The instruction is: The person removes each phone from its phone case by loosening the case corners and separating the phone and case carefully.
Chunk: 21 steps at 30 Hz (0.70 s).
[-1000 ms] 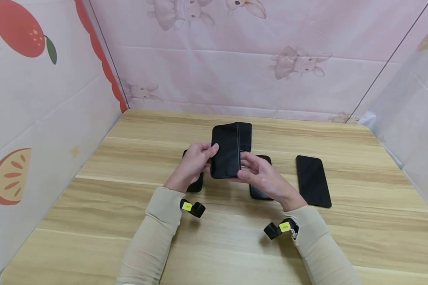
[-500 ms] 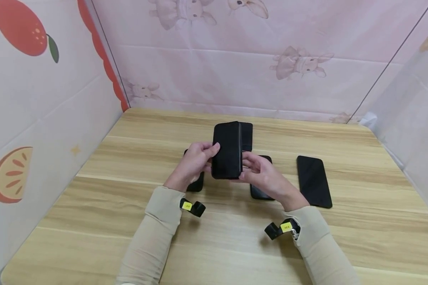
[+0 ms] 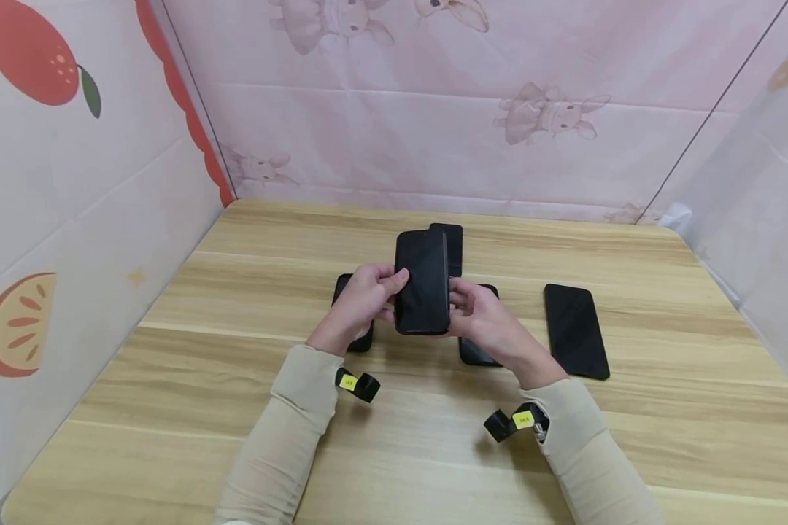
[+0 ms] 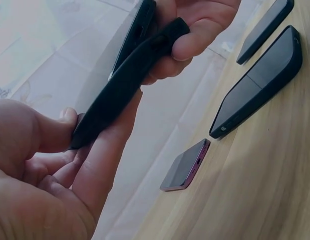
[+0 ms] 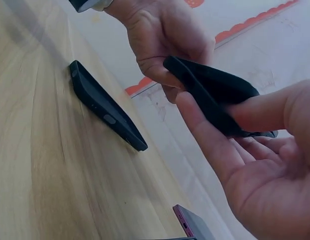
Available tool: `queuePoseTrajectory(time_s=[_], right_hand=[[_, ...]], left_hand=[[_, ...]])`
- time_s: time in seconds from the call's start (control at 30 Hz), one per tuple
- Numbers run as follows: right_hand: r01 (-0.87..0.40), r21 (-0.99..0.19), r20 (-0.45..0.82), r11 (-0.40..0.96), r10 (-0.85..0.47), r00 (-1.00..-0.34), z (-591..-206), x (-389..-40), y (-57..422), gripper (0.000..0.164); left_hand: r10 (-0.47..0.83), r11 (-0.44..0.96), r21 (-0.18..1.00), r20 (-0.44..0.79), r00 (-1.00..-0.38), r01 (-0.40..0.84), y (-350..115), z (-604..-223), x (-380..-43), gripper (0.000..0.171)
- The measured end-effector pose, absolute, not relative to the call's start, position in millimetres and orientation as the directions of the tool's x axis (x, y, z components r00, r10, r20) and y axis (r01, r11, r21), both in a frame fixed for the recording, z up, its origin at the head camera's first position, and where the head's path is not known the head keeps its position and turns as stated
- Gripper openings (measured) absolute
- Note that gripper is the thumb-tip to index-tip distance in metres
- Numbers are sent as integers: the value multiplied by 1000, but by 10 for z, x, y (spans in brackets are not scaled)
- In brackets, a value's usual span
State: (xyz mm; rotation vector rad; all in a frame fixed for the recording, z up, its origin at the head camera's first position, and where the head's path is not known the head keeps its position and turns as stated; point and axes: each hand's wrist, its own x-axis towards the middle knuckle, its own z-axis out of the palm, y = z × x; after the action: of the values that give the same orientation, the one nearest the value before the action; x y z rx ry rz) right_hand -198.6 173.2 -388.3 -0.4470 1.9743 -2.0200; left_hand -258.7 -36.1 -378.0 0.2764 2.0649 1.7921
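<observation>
Both hands hold a black phone (image 3: 422, 283) with a soft black phone case (image 4: 112, 90) above the table. In the head view, my left hand (image 3: 365, 297) grips the left side, its thumb on the glossy front. My right hand (image 3: 489, 321) grips the lower right edge, its fingers partly hidden. In the left wrist view, the phone's edge stands apart from the case near the right hand (image 4: 207, 25). The right wrist view has the thumb (image 5: 260, 112) pressing at the bent case (image 5: 220, 90), with fingers beneath.
An open black phone case (image 5: 107, 110) lies on the wooden table (image 3: 394, 452), partly behind the left hand. Other dark phones lie near the right hand (image 3: 479, 351), at the far right (image 3: 576, 332) and at the back (image 3: 455, 248). Printed cloth walls (image 3: 400, 153) surround the table.
The held phone tilts differently, showing its glossy front after a duller look half a second ago. It sits slightly lower and farther right. Both hands keep their hold.
</observation>
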Motion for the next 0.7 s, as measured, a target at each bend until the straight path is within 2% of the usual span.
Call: queuePoseTrajectory(time_s=[0.13,0.3,0.43,0.5,0.7], right_hand=[[-26,-999,16,22,-377,-926,-3870,-1988,1715,55],[-38,-999,28,21,-336,-941,-3882,-2001,1695,57],[-99,-995,91,16,-256,-962,-3900,-2013,1673,67],[-147,-989,139,17,-225,-964,-3909,-2013,1657,67],[-235,-961,205,146,-190,-960,-3917,-2004,1631,28]], left_hand=[[414,174,979,-170,-894,-106,-369,-3765,-2566,39],[416,178,978,-174,-893,-108,-348,-3763,-2559,38],[385,172,980,-164,-908,-104,-323,-3771,-2568,34],[364,168,980,-160,-918,-104,-315,-3777,-2574,33],[319,186,977,-163,-934,-107,-306,-3790,-2576,36]])
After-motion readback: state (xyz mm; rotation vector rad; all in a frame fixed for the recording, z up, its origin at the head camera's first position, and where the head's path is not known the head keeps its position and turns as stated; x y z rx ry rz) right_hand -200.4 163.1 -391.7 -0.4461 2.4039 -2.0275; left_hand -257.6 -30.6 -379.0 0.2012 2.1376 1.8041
